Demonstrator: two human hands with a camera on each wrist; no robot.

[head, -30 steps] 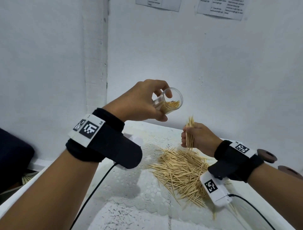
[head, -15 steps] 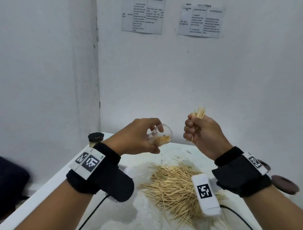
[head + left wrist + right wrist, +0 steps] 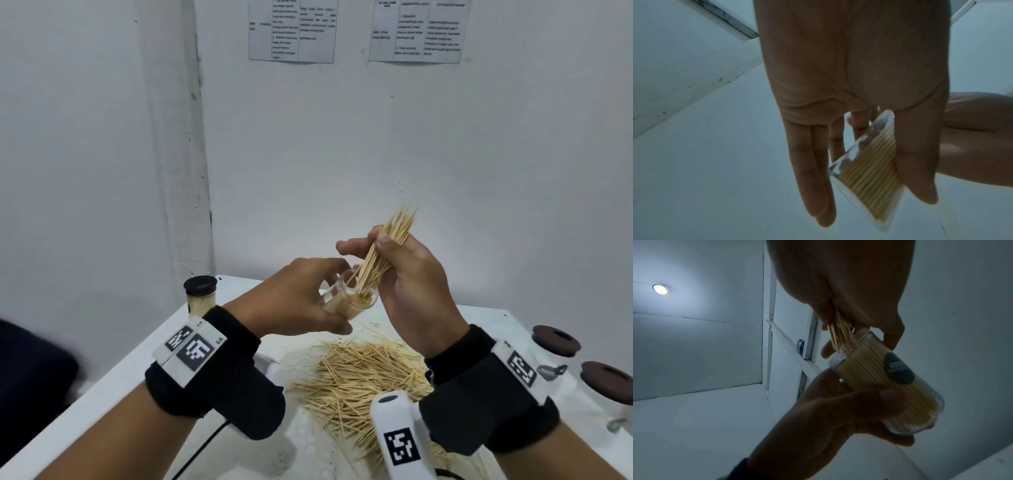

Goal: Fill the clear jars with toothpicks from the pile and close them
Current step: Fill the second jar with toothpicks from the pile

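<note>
The clear jar (image 3: 346, 297) is in the air above the desk (image 3: 144, 370), tilted, with its open mouth turned up and toward my right side. It is already partly filled; through the wall I see toothpicks lying packed along its length. My left hand (image 3: 301, 301) grips it around the body, thumb on one side and fingers on the other, as the left wrist view shows.

The bundle of toothpicks (image 3: 383, 253) stands just above this mouth. My right hand (image 3: 407, 284) is closed around the middle of the bundle. The long axis of the bundle goes from upper right down to lower left, and it is nearly in line with the long axis of the jar. The lower tips are already inside the rim, and the right wrist view shows them entering there. So the jar lies directly below and slightly left of the right hand, touching the bundle.

I judge that the next move depends on this alignment: the bundle should slide down along the jar's axis, and a few tips may catch on the rim.

Under both hands the pile (image 3: 359, 383) is spread on the desk. A filled jar with a dark lid (image 3: 200, 296) stands at the far left corner. Two brown lids (image 3: 556, 341) are at the right edge.
</note>
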